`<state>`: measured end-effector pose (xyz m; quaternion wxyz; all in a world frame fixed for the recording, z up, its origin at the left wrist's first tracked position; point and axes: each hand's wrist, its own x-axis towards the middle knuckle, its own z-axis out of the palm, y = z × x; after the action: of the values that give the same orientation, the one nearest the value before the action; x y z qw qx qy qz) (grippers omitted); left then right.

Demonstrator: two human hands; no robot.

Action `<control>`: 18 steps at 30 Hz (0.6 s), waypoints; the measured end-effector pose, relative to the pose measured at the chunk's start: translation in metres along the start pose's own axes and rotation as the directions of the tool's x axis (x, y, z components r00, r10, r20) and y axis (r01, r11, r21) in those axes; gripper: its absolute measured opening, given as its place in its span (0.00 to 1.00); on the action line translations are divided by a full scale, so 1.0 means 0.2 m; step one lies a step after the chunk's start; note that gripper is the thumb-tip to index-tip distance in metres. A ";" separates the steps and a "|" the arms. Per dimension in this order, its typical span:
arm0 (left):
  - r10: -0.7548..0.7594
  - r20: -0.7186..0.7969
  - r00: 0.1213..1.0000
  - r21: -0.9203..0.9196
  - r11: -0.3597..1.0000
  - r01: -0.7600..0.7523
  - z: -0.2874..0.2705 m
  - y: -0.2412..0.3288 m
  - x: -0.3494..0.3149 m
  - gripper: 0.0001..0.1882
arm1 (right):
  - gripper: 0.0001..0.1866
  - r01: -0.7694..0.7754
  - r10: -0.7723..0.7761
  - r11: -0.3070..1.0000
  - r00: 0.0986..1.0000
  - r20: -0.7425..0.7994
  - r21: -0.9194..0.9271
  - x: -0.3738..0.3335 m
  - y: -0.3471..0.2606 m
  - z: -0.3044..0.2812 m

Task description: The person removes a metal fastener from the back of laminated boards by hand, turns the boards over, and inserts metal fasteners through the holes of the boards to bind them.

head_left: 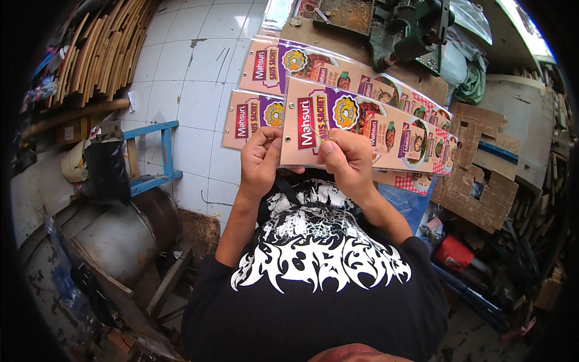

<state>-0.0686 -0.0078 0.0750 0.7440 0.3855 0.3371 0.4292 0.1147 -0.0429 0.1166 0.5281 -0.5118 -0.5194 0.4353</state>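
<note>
A long printed sign [392, 136], peach and purple with food pictures, lies over similar signs in front of me. Metal eyelets show along its left end. My left hand [260, 161] is closed at that end, its fingertips at the edge beside the lower eyelet [287, 139]. Over the sign's near edge, my right hand [348, 161] is closed in a pinch. A thin strand [326, 130] shows at its fingertips; its material and full length cannot be made out. Beneath are another sign [260, 66] on the far side and one [246, 116] at the left.
A green metal machine [410, 33] stands at the far end of the work surface, beside a dark tray [344, 13]. Cut brown boards [476, 175] lie at the right. To the left are a blue frame [170, 151], a metal drum [114, 232] and stacked wooden strips [102, 45].
</note>
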 end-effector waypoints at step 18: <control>0.140 -0.022 0.990 0.116 0.984 -0.136 -0.05 -0.09 0.00 0.07 | 0.21 -0.173 0.172 0.952 0.985 0.027 0.251 0.00 0.05 -0.01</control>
<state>-0.0708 -0.0113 0.0541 0.6841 0.4435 0.3446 0.4655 0.1175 -0.0429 0.1066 0.5475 -0.4826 -0.4145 0.5436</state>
